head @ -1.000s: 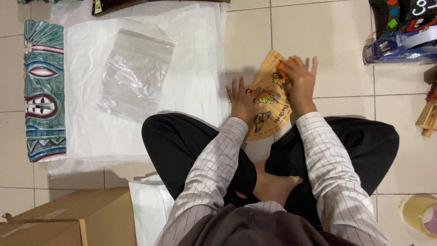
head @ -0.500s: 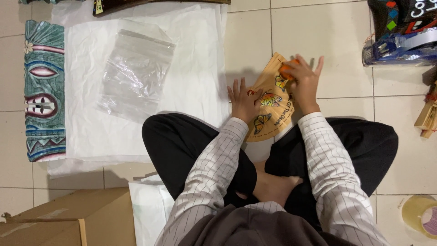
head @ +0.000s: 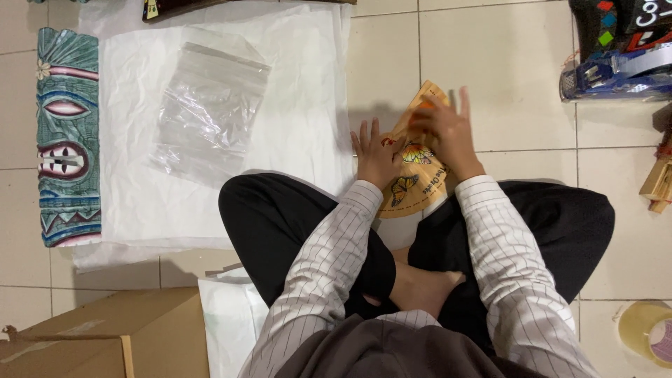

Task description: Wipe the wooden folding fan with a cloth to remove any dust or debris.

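Fan-shaped orange card [head: 413,185] printed with butterflies lies flat on the tiled floor [head: 504,77] just ahead of my crossed legs, its long axis slanting from the rounded end by my knees up to the pointed end farther out and a little to my right. Both hands sit on it. My left hand [head: 374,150] rests on the card's left edge, palm down, fingers spread and flat, pinning rather than gripping. My right hand [head: 448,133] covers the card's far end, fingers loosely curled with the tips raised; whether they pinch the edge I cannot tell. Left of the card lies white wrapping paper [head: 301,119], and on it, well away from the card, a clear zip bag [head: 210,105].
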